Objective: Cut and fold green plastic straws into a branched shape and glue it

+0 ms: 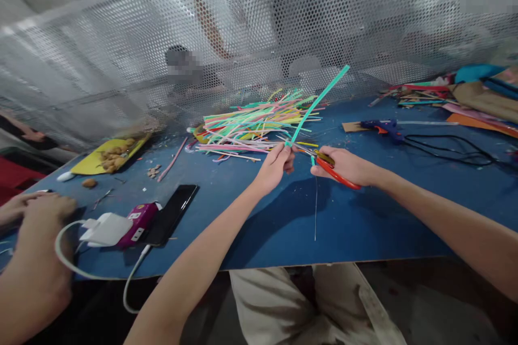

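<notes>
left hand (pixel 276 164) fingers pinch the green strip (pixel 319 99) slanting up-right, right hand (pixel 343 166) gripping orange scissors (pixel 332 168) just beside its base

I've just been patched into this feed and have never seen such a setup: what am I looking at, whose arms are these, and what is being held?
There is one picture, from a camera worn on a person's head, looking down at a blue table. The two bare arms from the bottom edge are that person's own. The left hand pinches a long teal strip; the right hand holds red-handled scissors at the strip's lower end. Behind lies a pile of coloured strips. To the right is a blue glue gun; to the left, a black phone and a white charger. The arm at far left is another person's.
</notes>
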Action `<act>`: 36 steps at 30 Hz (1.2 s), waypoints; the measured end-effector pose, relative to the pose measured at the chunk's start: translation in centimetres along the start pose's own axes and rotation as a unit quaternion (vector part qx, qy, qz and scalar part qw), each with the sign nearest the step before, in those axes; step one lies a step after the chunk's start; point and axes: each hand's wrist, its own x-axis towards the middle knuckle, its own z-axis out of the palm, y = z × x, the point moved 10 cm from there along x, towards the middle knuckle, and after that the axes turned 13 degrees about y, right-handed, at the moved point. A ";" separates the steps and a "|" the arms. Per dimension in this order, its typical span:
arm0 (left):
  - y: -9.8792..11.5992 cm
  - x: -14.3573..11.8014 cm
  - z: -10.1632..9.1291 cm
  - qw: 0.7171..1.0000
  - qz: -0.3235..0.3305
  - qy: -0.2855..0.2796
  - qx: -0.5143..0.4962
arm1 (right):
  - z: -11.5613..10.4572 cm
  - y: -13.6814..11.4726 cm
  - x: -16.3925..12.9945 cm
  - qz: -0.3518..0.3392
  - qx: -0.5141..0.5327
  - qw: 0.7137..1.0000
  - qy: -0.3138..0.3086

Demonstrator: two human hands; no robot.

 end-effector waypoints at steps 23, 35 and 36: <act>-4.2 3.1 -2.8 0.984 0.062 -0.009 0.166 | -5.4 3.3 2.1 -0.028 -0.202 0.970 0.135; -3.9 2.8 -2.2 0.946 0.119 -0.026 0.302 | -2.6 4.8 2.5 0.050 0.055 0.988 0.136; -3.6 2.6 -1.6 0.934 0.146 -0.049 0.322 | -2.4 4.8 2.5 0.058 0.121 0.978 0.158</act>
